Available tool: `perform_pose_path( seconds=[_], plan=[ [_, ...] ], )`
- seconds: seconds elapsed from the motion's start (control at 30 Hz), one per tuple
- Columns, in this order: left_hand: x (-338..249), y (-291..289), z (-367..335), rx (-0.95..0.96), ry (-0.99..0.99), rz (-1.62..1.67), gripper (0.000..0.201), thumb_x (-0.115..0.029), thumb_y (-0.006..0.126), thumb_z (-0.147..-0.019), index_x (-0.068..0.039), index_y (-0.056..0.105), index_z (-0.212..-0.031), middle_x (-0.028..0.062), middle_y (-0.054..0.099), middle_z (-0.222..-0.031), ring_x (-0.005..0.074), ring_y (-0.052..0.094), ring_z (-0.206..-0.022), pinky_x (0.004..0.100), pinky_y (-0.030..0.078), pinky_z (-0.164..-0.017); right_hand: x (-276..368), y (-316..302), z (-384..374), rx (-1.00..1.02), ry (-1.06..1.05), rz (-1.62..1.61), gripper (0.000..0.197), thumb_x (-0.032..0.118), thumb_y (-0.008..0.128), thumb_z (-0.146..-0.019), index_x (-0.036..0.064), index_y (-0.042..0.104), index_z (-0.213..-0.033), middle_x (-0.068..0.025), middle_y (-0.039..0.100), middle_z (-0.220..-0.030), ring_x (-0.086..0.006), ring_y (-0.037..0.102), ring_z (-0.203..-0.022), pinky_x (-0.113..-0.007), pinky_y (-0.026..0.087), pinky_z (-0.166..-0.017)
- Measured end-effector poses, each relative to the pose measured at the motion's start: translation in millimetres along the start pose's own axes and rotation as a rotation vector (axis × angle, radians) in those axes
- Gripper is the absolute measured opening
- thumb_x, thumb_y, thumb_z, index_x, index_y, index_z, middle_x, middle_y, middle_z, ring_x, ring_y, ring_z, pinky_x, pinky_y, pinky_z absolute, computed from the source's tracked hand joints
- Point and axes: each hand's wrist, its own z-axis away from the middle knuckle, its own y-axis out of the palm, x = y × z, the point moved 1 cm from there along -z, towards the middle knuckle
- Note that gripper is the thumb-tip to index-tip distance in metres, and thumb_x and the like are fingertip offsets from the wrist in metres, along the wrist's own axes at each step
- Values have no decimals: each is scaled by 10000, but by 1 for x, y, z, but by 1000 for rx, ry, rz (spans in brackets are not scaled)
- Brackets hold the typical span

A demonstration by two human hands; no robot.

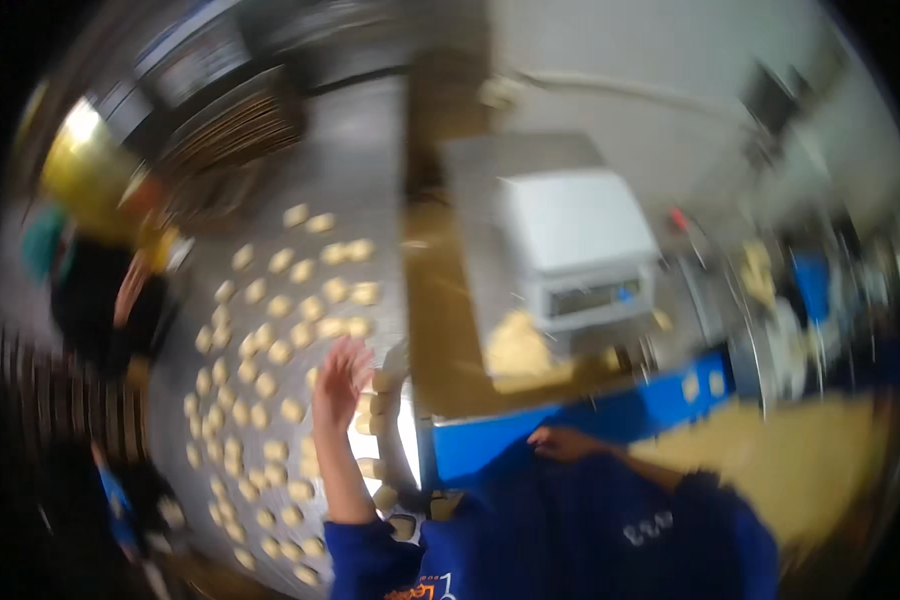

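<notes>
My left hand (340, 382) is raised over the right side of a metal table (355, 140), among many small pale dough pieces (280, 352). Its fingers look stretched out, though motion smears them, and I see nothing in them. Low in front of my body, my right hand (562, 442) hangs beside a blue panel (490, 440). Blur hides how its fingers are set. Beyond it stands a white weighing scale (580, 225), with a pale dough lump (518, 345) at its front left corner.
One person in dark clothes (100, 300) stands across the table at the left; another is partly visible lower down. Stacked boards (235, 125) lie at the far left. A large pale yellow mass (760, 455) spreads at the right, below blurred tools and a blue object (810, 285).
</notes>
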Motion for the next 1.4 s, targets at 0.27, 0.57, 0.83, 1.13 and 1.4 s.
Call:
perform_pose_path(
  seconds=[0.27, 0.57, 0.83, 1.13, 1.4],
  plan=[
    [152, 168, 78, 249, -487, -457, 594, -400, 580, -825, -19, 423, -1252, 139, 545, -1129, 272, 542, -1047, 363, 434, -856, -130, -96, 184, -878, 581, 421, 408, 212, 597, -758, 132, 513, -1149, -126, 487, -1204, -311, 505, -1071, -409, 468, -829],
    [267, 337, 68, 448, -640, -625, 397, -273, 508, -895, -33, 467, -1208, 136, 534, -1136, 247, 529, -1056, 359, 424, -873, -218, -106, 188, -1390, 924, 94, 547, 295, 693, -705, 68, 455, -1143, -207, 450, -1077, -375, 476, -1005, -442, 455, -812],
    [330, 408, 75, 494, -618, -792, 321, -175, 489, -906, -43, 482, -1198, 117, 545, -1131, 219, 522, -1072, 343, 414, -898, -228, -133, 292, -1358, 206, -518, 390, 147, 640, -696, 78, 518, -1060, -179, 496, -1077, -355, 502, -981, -413, 436, -823],
    [384, 481, 52, 741, -581, -930, 343, -204, 480, -910, -43, 473, -1213, 104, 552, -1149, 205, 534, -1043, 321, 417, -872, -263, -154, 288, -871, 384, 373, 392, 216, 662, -678, 125, 573, -1049, -125, 532, -1041, -291, 528, -955, -413, 449, -830],
    [529, 506, 19, 1077, -368, -1350, 449, -242, 592, -849, -9, 455, -1207, 141, 546, -1123, 257, 545, -1019, 338, 436, -848, -247, -60, 350, -1087, -63, -1896, 299, 383, 509, -880, 125, 554, -1024, -26, 592, -877, -143, 569, -767, -313, 482, -604]
  ],
)
